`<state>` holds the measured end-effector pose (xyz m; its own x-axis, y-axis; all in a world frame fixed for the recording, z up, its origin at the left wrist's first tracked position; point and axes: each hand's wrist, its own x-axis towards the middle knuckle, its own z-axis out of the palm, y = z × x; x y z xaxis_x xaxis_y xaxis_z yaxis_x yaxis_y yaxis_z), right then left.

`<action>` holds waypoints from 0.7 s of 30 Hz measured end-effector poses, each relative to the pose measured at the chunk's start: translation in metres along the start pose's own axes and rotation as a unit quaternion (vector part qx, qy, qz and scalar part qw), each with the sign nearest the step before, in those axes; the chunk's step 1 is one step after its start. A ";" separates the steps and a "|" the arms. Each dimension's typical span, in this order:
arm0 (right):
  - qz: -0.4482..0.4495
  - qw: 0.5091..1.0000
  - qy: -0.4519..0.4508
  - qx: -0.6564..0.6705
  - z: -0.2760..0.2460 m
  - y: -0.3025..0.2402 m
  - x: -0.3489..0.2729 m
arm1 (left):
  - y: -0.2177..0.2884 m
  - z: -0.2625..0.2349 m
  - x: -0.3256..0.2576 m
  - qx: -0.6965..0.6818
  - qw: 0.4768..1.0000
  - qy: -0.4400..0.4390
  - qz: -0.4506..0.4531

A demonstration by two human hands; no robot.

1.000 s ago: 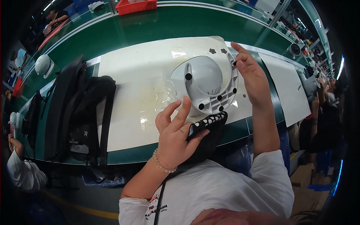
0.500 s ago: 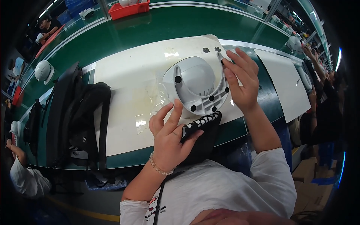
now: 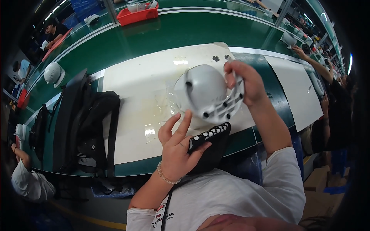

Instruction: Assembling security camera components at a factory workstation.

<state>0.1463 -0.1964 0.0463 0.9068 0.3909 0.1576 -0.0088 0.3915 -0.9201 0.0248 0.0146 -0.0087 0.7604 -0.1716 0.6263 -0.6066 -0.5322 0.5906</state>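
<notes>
A white plastic housing with a rounded body and a curved, ribbed base lies on the pale sheet, its base turned up. Several black round pads sit on that base. My right hand is closed around the right arm of the base. In my left hand, a black strip with rows of white round spots is pinched between thumb and fingers, just below the housing. Two of the left fingers stretch up toward the housing's lower edge. The housing is slightly smeared by motion.
Black bags lie at the left of the green bench, with another white housing beyond them. A red bin stands at the far side. Two dark flower-shaped pieces lie on the sheet's far corner. Co-workers sit at both sides.
My right hand has gone from spread fingers beside the housing to a grip on its base arm. The housing has tilted slightly. My left hand keeps the strip.
</notes>
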 end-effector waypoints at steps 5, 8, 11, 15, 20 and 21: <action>-0.022 0.974 0.222 -0.029 -0.029 -0.025 0.076 | 0.001 -0.015 -0.004 -0.046 0.999 0.004 -0.020; -0.142 0.820 0.285 -0.475 -0.041 -0.003 0.143 | -0.003 -0.033 -0.016 -0.102 0.993 0.049 -0.045; -0.289 0.487 0.221 -0.794 -0.091 0.047 0.199 | -0.003 -0.053 -0.029 -0.122 0.982 0.088 -0.113; -0.239 0.473 0.176 -0.829 -0.140 0.084 0.214 | -0.009 -0.080 -0.052 -0.108 0.972 0.136 -0.159; -0.034 0.475 0.174 -0.862 -0.133 0.083 0.214 | -0.017 -0.092 -0.063 -0.103 0.958 0.166 -0.210; -0.034 0.443 0.183 -0.877 -0.133 0.081 0.211 | -0.022 -0.093 -0.061 -0.076 0.967 0.148 -0.193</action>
<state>0.3928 -0.1930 -0.0422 0.8905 0.1415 0.4324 0.0739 -0.9828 0.1695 -0.0299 0.1138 -0.0129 0.8513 0.2718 0.4488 -0.3349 -0.3770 0.8636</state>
